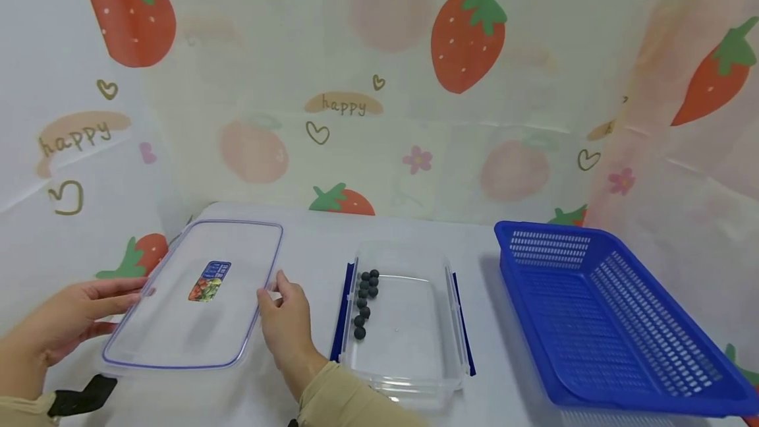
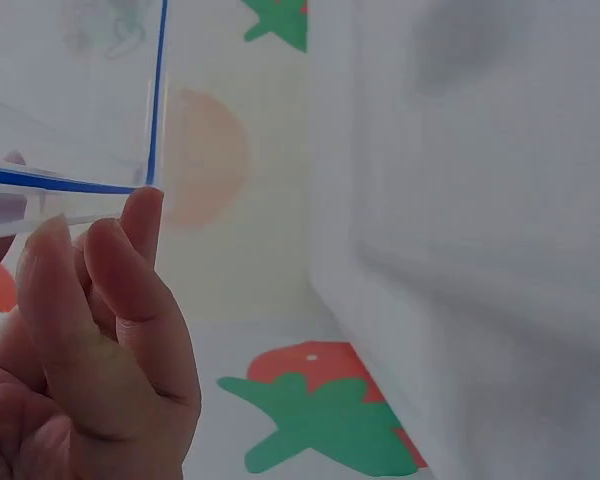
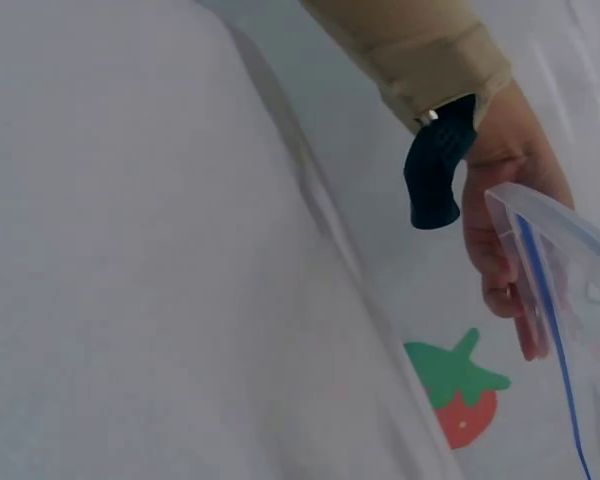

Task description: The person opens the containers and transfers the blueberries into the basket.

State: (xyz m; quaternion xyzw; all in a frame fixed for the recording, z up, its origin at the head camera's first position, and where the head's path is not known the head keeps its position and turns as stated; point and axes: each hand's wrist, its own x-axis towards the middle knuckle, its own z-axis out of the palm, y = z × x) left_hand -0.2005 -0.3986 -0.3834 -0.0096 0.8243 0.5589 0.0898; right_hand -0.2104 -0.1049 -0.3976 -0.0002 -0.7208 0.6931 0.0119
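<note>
At eight o'clock in the head view, a clear lid (image 1: 160, 328) with a blue line round its border hangs between two hands, seemingly raised off the desk (image 1: 320, 236). The left hand (image 1: 74, 315) has its fingers clamped on the nine o'clock edge, the right hand (image 1: 290, 331) its thumb and fingers on the three o'clock edge; gripping opposite long sides probably balances this broad, thin sheet. At six o'clock sits an uncovered clear container (image 1: 409, 328), its blue side flaps (image 1: 342, 312) apparently folded outward, leaving the top unobstructed. Small dark balls (image 1: 364, 312) line its nine o'clock wall, which likely checks their rolling. A blue basket (image 1: 652, 404) stands at four o'clock, well apart from both hands, presumably out of their way.
</note>
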